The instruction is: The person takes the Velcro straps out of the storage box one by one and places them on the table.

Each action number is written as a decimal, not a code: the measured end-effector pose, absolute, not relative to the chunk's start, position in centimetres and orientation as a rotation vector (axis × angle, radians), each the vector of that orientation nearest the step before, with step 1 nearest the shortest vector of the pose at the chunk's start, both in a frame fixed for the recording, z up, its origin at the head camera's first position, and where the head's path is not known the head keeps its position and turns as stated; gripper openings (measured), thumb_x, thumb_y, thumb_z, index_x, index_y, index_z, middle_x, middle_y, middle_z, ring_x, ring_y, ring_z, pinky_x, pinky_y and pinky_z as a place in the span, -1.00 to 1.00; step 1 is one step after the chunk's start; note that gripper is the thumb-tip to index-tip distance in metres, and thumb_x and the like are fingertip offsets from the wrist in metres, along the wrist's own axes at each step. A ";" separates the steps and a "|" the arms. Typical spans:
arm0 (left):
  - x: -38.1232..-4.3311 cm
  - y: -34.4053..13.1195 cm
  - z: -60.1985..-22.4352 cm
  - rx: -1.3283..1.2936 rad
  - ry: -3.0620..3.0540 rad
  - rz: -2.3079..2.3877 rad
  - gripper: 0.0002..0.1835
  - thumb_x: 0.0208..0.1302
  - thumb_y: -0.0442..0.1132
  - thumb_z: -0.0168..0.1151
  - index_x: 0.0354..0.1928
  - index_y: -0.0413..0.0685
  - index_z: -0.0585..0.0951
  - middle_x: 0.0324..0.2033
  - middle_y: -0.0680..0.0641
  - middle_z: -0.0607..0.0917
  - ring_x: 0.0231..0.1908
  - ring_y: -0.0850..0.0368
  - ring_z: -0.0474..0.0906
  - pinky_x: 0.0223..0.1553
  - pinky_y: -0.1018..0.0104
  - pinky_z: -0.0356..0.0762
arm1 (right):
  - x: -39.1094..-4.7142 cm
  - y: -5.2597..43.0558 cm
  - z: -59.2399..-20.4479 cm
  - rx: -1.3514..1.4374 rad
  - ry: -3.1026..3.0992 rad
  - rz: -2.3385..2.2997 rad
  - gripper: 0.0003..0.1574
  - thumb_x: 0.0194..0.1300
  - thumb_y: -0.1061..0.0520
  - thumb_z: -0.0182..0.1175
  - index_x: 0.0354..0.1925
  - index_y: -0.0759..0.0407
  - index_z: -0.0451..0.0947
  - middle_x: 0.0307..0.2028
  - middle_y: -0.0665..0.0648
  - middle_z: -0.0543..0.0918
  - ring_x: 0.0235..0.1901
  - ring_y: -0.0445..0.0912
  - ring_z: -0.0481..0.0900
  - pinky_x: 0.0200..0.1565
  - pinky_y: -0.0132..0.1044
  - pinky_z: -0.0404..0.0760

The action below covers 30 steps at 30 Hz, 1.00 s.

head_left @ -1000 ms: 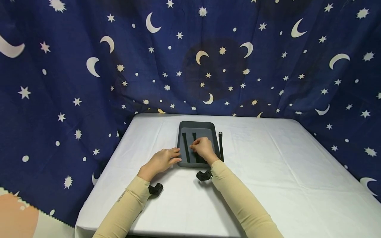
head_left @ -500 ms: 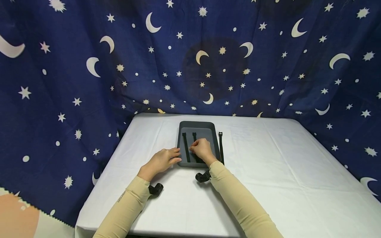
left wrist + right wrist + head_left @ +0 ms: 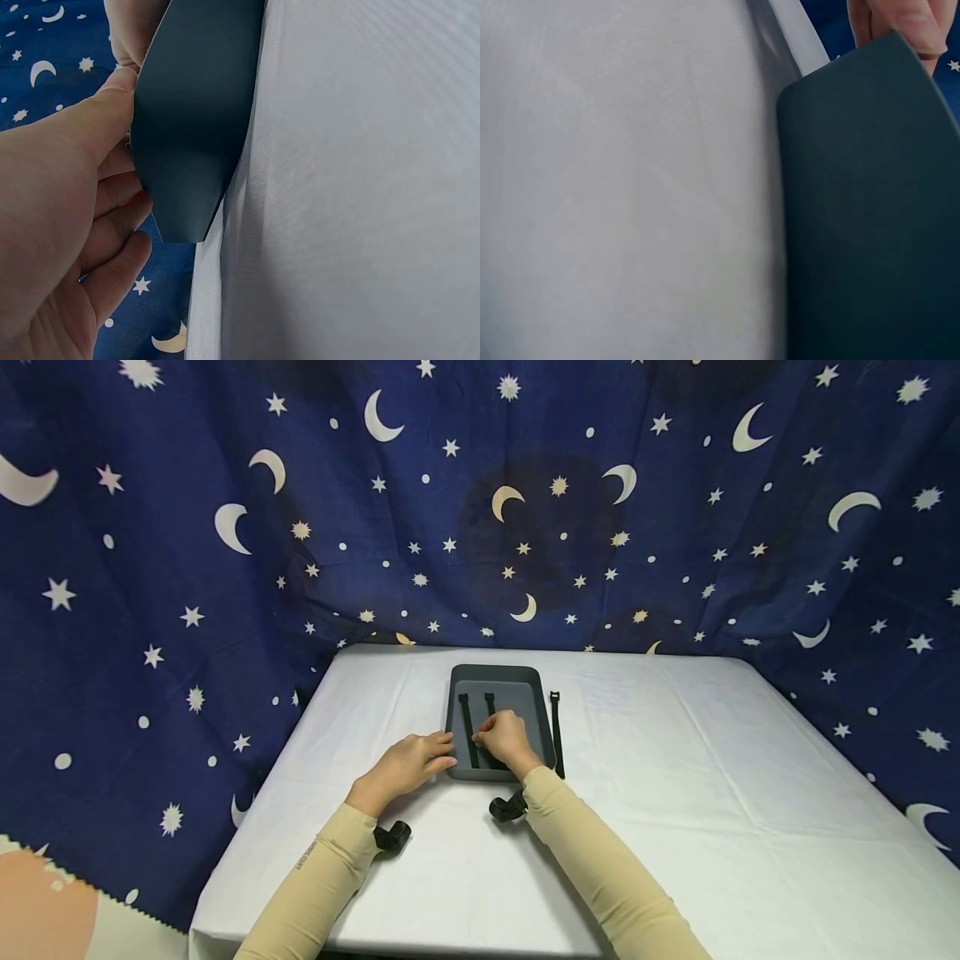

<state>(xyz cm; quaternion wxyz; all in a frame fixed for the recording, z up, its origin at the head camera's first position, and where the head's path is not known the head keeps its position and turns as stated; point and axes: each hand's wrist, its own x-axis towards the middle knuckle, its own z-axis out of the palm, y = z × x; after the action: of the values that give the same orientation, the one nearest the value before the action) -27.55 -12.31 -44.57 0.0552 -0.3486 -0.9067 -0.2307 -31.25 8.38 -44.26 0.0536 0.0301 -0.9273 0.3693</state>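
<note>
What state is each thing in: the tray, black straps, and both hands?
Gray tray: upright, open-topped, on the white tablecloth.
Left strap: inside tray, extended.
Middle strap: inside tray, partly hidden.
Right strap: on tablecloth beside tray, extended.
Left hand: touching tray's left edge.
Right hand: over tray; grip unclear.

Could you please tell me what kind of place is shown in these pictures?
Probably an indoor recording setup: a table covered in white cloth, a blue curtain with moons and stars behind and beside it, and a black device at each wrist.
</note>
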 end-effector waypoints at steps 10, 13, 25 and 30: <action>-27.4 -12.4 -44.4 -1.066 -2.757 -0.691 -0.52 0.46 -0.03 0.17 0.18 -0.29 0.62 0.30 -0.24 0.54 0.33 -0.15 0.47 0.31 0.00 0.49 | -31.2 8.1 -44.2 0.106 -2.848 1.081 -0.83 0.22 0.14 0.45 -0.34 0.26 0.79 -0.38 0.16 0.80 -0.35 -0.02 0.71 -0.27 -0.21 0.70; -27.4 -12.4 -44.3 -1.060 -2.763 -0.690 -0.51 0.46 -0.03 0.17 0.19 -0.29 0.62 0.30 -0.24 0.54 0.33 -0.15 0.47 0.32 0.01 0.49 | -31.2 8.0 -44.1 0.113 -2.858 1.077 -0.83 0.23 0.14 0.44 -0.33 0.26 0.79 -0.34 0.18 0.80 -0.35 -0.02 0.71 -0.30 -0.23 0.70; -27.5 -12.4 -44.4 -1.056 -2.765 -0.698 -0.51 0.46 -0.02 0.17 0.19 -0.29 0.62 0.31 -0.23 0.54 0.34 -0.15 0.46 0.32 0.01 0.48 | -30.8 7.2 -43.5 0.155 -2.860 1.056 -0.76 0.23 0.16 0.42 -0.19 0.32 0.76 -0.16 0.26 0.79 -0.15 0.11 0.75 -0.12 -0.09 0.77; -27.5 -12.4 -44.4 -1.055 -2.762 -0.699 -0.51 0.47 -0.02 0.16 0.19 -0.29 0.62 0.30 -0.23 0.54 0.34 -0.15 0.46 0.31 0.01 0.49 | -30.8 7.1 -43.6 0.145 -2.880 1.017 -0.78 0.23 0.16 0.43 -0.21 0.31 0.77 -0.17 0.25 0.79 -0.13 0.12 0.74 -0.11 -0.09 0.76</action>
<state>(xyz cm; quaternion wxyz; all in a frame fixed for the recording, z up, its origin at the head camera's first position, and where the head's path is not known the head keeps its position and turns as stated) -27.48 -12.43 -44.40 0.0517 -0.3469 -0.9079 -0.2296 -30.77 7.09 -43.60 0.0419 0.0474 -0.9410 0.3323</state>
